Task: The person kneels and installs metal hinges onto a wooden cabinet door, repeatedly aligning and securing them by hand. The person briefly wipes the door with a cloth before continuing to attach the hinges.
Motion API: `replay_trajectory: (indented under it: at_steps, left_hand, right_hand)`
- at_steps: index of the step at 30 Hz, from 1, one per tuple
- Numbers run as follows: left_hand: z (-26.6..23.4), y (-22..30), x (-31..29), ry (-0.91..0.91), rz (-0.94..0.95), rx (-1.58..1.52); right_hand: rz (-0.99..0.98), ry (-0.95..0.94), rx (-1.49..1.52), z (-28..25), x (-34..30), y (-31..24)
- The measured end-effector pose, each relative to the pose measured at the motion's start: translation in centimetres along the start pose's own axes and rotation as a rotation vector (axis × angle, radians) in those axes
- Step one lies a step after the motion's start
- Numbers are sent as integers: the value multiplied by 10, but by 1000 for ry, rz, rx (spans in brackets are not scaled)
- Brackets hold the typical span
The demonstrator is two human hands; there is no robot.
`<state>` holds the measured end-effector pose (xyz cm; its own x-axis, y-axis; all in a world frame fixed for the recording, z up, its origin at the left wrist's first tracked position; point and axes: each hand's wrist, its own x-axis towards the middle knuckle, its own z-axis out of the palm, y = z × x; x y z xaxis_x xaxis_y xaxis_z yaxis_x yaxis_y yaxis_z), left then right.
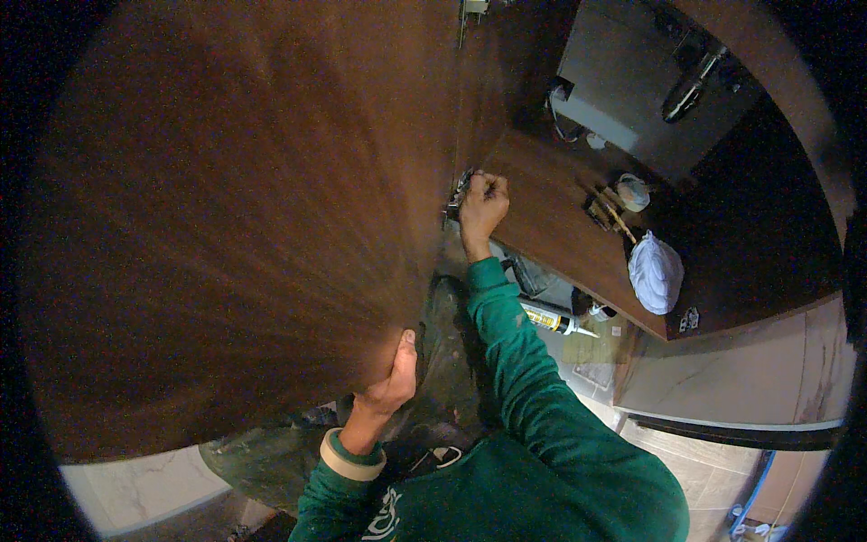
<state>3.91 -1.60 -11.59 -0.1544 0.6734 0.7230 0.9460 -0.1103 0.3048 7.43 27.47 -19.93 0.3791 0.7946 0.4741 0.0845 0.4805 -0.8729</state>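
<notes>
A large brown wood-grain cabinet door (244, 226) fills the left side of the view. My left hand (390, 384) grips the door's near edge, with the thumb on the face towards me. My right hand (485, 206) is closed beside a metal hinge (459, 194), where the door meets the cabinet. Its fingers are curled in, and what they hold, if anything, is hidden. Higher up the same joint is another metal hinge (472, 9).
On the brown cabinet floor (551, 203) are a white bundle (655, 273), a wooden-handled tool (619, 219), a clear round container (632, 191) and small metal fittings (689, 319). A chrome pipe (695, 86) hangs inside. Below the cabinet lies a sealant cartridge (549, 318).
</notes>
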Motion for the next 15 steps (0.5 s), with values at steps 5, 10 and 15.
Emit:
replay_trajectory:
  at_steps: [5, 10, 15]
  left_hand:
    - [-7, 2, 3, 50, 68, 28]
    - [-5, 8, 3, 78, -91, -12]
    - [-8, 4, -7, 48, -107, -44]
  right_hand:
    - [93, -94, 11, -5, -1, 4]
    - [81, -84, 9, -4, -1, 9]
    - [162, -58, 74, -2, -4, 3]
